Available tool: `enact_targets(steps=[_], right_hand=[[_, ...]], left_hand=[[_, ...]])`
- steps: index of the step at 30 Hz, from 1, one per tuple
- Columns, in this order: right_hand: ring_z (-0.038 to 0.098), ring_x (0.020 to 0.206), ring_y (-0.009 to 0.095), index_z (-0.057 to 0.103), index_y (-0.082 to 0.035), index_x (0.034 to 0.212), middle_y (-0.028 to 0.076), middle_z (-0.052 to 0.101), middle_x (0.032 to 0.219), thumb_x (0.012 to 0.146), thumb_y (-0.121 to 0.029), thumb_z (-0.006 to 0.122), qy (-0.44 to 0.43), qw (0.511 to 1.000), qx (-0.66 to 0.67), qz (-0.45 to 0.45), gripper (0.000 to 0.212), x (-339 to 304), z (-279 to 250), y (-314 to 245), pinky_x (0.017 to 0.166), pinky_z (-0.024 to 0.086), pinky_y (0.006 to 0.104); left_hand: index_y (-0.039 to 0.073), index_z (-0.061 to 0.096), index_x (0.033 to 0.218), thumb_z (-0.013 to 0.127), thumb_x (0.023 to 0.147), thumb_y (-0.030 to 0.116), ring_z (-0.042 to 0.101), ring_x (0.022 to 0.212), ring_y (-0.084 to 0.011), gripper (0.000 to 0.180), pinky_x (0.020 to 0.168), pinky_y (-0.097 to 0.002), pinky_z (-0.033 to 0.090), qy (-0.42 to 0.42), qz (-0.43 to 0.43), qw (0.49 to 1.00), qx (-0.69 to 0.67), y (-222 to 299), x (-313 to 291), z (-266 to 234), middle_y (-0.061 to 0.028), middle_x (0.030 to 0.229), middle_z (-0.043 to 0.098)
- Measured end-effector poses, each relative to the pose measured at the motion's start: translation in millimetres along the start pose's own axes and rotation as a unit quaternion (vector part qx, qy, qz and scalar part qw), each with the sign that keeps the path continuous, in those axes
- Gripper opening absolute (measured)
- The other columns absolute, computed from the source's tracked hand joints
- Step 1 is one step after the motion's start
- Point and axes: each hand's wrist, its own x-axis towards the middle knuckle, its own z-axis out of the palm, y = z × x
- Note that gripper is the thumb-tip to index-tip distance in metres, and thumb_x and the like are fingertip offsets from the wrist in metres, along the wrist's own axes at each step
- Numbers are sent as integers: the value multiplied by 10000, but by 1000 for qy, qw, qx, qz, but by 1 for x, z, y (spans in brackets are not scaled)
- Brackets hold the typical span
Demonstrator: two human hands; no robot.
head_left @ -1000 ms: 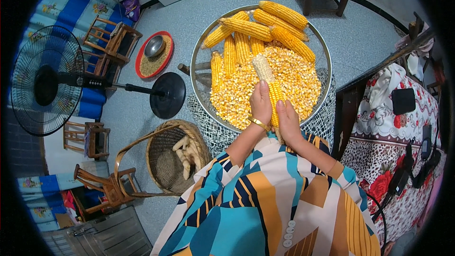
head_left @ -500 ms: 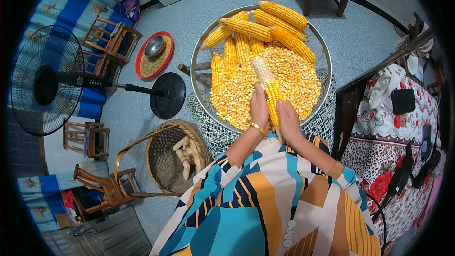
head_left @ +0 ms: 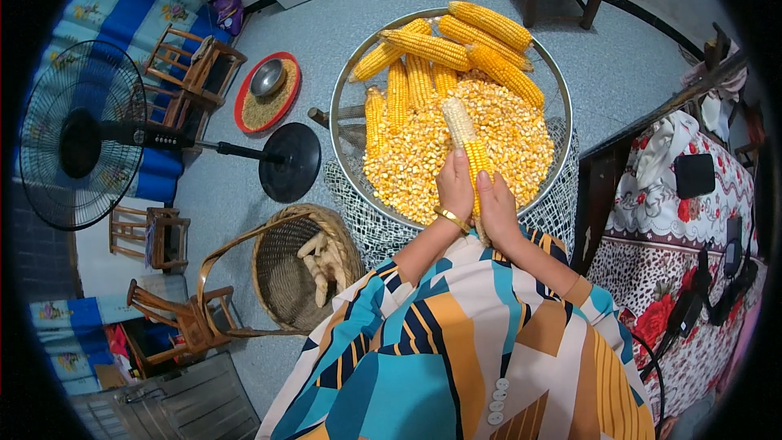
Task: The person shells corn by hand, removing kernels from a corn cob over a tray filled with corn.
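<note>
Between my two hands is a corn cob (head_left: 474, 152), its far end stripped to the pale core and its nearer part still yellow with kernels. My left hand (head_left: 457, 187), a gold bangle at its wrist, wraps the cob's left side with the thumb laid along it. On the other side my right hand (head_left: 495, 200) is closed round the lower part, thumb up against the kernels. Below them, a round metal tray (head_left: 333, 126) holds a heap of loose corn kernels (head_left: 399, 182). Several whole ears of corn (head_left: 424, 50) lie along its far and left edges.
A wicker basket (head_left: 275, 293) with bare cobs (head_left: 322, 265) stands left of my lap. Beyond it are a standing fan (head_left: 290, 161) and a red tray (head_left: 242, 106) of grain with a metal bowl (head_left: 267, 79). A bed (head_left: 619, 269) with patterned covers is on the right.
My left hand has shifted slightly right and up along the cob, its thumb now lying across the kernels. The cob has tilted a little more upright, and both hands still hold it.
</note>
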Motion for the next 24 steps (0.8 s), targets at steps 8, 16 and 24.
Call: enact_targets(steps=[8,16,24], right_hand=[[555,702,374,486,48,810,252,556,723,885,-439,380,-15,1000,-9,22,504,1,3,2,614,418,415],[551,724,348,489,43,810,229,561,753,885,-451,373,-20,996,47,74,512,4,0,6,631,415,397],[556,617,367,462,49,804,242,548,653,882,-409,406,-7,999,-41,-15,468,0,-3,-10,540,411,419]], left_hand=[[-17,518,826,318,919,318,513,619,-227,401,577,-352,394,21,-46,997,-62,-18,7,-5,-151,695,547],[36,476,979,364,928,333,504,722,-89,321,648,-231,432,-137,-123,965,-185,21,-13,-12,-33,850,533],[25,501,872,318,935,352,489,668,-108,380,594,-249,422,-32,21,999,7,-18,-2,-6,-43,767,521]])
